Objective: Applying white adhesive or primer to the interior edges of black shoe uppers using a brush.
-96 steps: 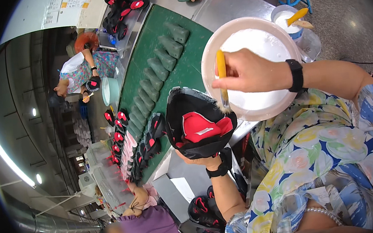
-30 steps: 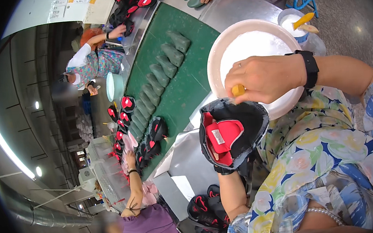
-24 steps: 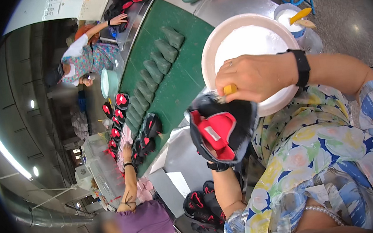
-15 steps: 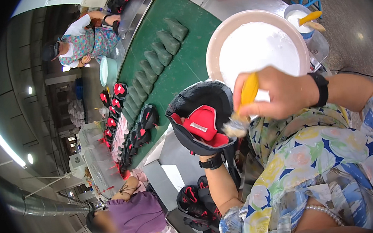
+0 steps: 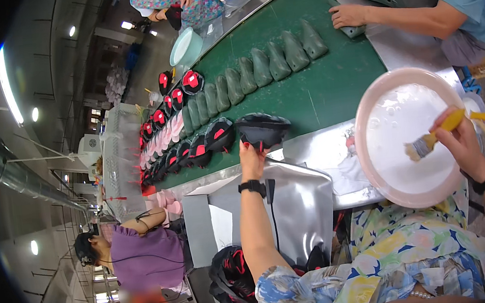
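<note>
My left hand (image 5: pixel 251 157) grips a black shoe upper (image 5: pixel 263 130) with red parts, held at the near edge of the green conveyor belt (image 5: pixel 331 98). The upper lies on its side, its opening mostly turned from view. In my right hand (image 5: pixel 463 143) is a paintbrush (image 5: pixel 422 147) with a yellow handle. Its pale bristles hang above the white liquid in a wide pinkish basin (image 5: pixel 363 139). Beside my left hand, a row of similar black and red uppers (image 5: pixel 219 135) runs away along the belt.
Several dark green shoe lasts (image 5: pixel 294 51) line the belt, with pink pieces (image 5: pixel 161 139) farther along. A co-worker's hand (image 5: pixel 349 16) rests on a last at the far right. Black and red uppers (image 5: pixel 232 277) fill a bin below. A second yellow-handled brush (image 5: pixel 483 117) sits beyond the basin.
My left hand has carried the upper away from me to the belt and turned it. My right hand has moved the brush off the upper to over the basin. The view has shifted.
</note>
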Demonstrator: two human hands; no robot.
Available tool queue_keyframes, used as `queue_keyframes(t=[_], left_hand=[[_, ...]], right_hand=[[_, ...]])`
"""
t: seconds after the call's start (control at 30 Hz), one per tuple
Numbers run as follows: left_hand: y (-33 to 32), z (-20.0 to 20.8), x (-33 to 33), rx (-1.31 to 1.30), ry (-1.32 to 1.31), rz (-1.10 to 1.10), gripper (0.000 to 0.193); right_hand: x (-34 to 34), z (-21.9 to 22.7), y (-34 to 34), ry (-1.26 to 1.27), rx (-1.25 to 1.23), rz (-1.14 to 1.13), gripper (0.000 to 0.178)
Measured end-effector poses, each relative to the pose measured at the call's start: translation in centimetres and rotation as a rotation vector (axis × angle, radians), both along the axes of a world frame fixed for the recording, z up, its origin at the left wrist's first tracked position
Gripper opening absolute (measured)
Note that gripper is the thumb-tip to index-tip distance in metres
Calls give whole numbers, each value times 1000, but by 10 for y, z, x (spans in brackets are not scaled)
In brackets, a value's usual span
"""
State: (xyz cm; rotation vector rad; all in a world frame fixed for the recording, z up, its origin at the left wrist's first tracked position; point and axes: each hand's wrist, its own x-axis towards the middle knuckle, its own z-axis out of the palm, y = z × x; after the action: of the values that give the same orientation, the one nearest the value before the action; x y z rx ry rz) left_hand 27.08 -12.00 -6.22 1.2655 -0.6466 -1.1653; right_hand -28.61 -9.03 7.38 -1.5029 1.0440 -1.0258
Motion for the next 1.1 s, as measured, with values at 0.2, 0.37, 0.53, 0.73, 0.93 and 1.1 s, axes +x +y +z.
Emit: queue_keyframes(t=[0.2, 0.37, 0.53, 0.73, 0.93, 1.1], left_hand=[[-45, -66, 111, 365, -377, 305, 78], [15, -3, 134, 322, -974, 209, 55], [222, 64, 103, 1114, -1192, -342, 97], [379, 27, 31, 1053, -1389, -651, 42], [283, 81, -27, 709, -1575, -255, 13], [180, 114, -62, 124, -1665, -181, 18]], right_hand=[[11, -21, -13, 52, 199, -1, 17], [12, -24, -27, 117, 184, 71, 16], [17, -28, -28, 73, 211, 102, 17], [16, -28, -6, 68, 177, 228, 18], [-9, -33, 7, 10, 111, 198, 19], [-10, -40, 12, -34, 104, 125, 15]])
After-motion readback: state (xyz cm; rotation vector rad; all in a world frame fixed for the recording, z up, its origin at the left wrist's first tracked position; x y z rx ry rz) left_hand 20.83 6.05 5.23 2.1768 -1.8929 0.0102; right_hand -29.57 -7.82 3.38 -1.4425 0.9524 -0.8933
